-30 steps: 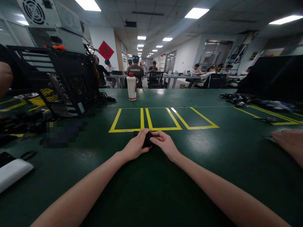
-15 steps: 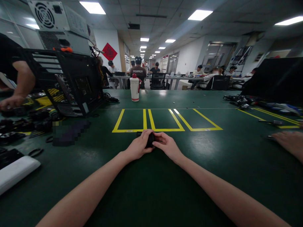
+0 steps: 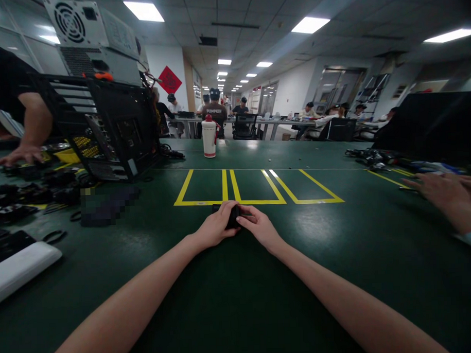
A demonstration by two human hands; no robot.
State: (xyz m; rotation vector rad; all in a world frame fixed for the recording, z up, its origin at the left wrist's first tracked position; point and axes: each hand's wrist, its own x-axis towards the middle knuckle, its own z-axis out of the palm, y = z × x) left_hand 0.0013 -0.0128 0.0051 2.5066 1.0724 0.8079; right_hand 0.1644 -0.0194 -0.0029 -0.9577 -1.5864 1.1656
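Low over the green table, in front of the yellow outlines, a small black object (image 3: 233,218) sits between both hands. My left hand (image 3: 214,230) is closed around its left side, with fingers across the top and thumb along the near edge. From the right, my right hand (image 3: 262,229) presses thumb and bent fingers to its other end. Most of the object is covered by fingers, so its exact kind cannot be made out.
Yellow tape outlines (image 3: 259,202) mark the green table (image 3: 240,310). A white bottle with a red lid (image 3: 209,139) stands behind them. An open computer case (image 3: 114,126) is at left, near a white box-like object (image 3: 24,269). Co-workers' hands (image 3: 24,153) (image 3: 444,192) show at both sides.
My hands and the black object stay almost in place, with only a slight shift of the right fingers. The co-worker's hand at right has lifted and moved left; the left co-worker's fingers have spread.
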